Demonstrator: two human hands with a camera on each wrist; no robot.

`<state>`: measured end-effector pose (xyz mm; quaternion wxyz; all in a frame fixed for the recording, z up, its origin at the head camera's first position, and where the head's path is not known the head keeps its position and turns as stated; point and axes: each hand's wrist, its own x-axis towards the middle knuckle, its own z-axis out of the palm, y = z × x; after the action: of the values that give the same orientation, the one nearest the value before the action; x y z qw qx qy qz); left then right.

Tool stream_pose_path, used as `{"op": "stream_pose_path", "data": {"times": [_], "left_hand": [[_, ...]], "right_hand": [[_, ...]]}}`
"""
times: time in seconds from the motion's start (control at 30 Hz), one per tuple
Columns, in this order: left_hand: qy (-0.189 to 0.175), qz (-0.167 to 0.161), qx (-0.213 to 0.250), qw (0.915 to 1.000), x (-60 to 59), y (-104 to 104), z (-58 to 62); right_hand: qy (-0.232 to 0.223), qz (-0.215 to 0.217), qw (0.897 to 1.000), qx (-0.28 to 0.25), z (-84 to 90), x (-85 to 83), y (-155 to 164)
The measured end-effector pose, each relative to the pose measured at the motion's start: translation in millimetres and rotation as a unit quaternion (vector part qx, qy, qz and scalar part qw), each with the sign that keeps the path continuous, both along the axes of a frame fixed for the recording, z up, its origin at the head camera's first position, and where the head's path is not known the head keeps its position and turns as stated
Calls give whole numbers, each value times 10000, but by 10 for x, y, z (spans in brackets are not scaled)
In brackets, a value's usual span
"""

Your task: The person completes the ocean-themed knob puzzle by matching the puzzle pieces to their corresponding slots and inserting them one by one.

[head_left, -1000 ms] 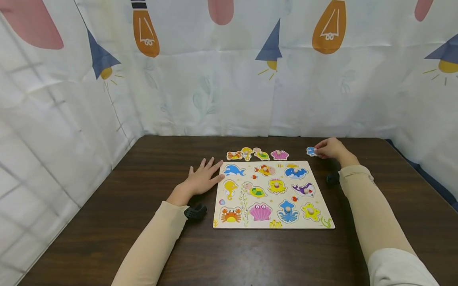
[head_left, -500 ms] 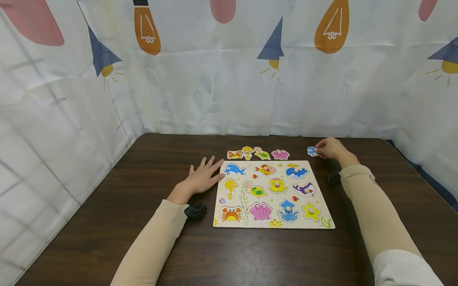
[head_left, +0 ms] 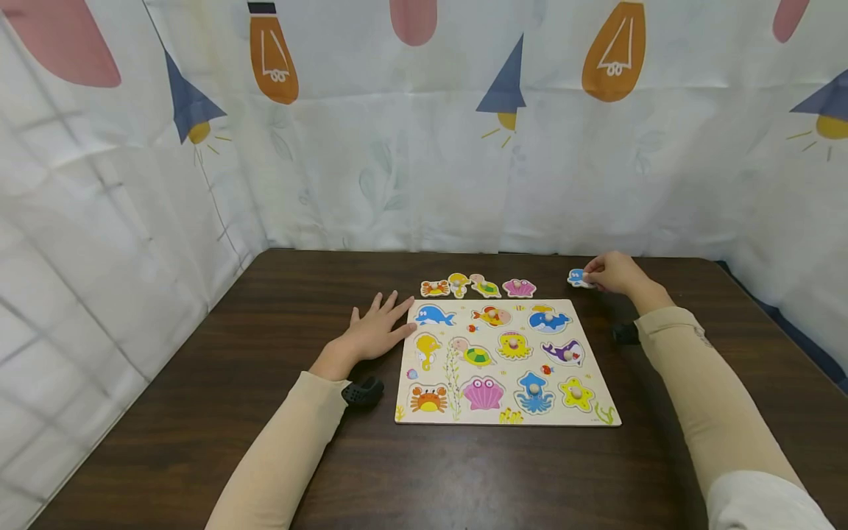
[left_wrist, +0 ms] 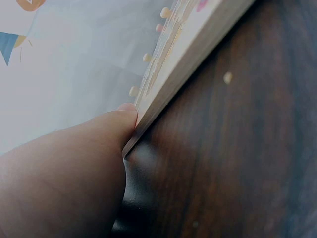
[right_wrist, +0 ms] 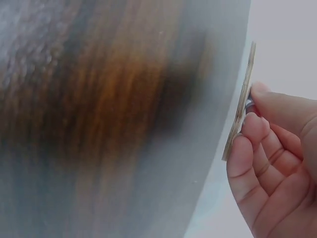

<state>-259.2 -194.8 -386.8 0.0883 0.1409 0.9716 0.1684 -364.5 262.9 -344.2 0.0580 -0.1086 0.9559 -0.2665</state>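
Right hand (head_left: 615, 274) pinches blue puzzle piece (head_left: 576, 277) by its peg, at 1 o'clock off puzzle board (head_left: 599, 383), on brown table (head_left: 265, 309). Left hand (head_left: 374, 331) flat, fingers straight, fingertips (left_wrist: 126, 116) pressing board's edge at 9 o'clock. Four loose pieces (head_left: 477, 285) lined along 12 o'clock side.

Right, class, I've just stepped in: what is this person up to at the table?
A person sits at a dark wooden table with a sea-animal peg puzzle board. The left hand lies flat, fingertips against the board's left edge. The right hand pinches a small blue puzzle piece beyond the board's far right corner. Four other pieces lie in a row just past the board's far edge.
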Motion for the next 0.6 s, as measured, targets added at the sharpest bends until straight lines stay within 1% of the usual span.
{"op": "stream_pose_path", "data": {"times": [0.4, 0.6], "left_hand": [[5, 17, 18, 10000, 18, 12, 19], [-23, 15, 5, 10000, 14, 5, 17]], "right_hand": [[267, 349, 9990, 31, 130, 117, -78], [394, 513, 9979, 17, 224, 184, -152]]}}
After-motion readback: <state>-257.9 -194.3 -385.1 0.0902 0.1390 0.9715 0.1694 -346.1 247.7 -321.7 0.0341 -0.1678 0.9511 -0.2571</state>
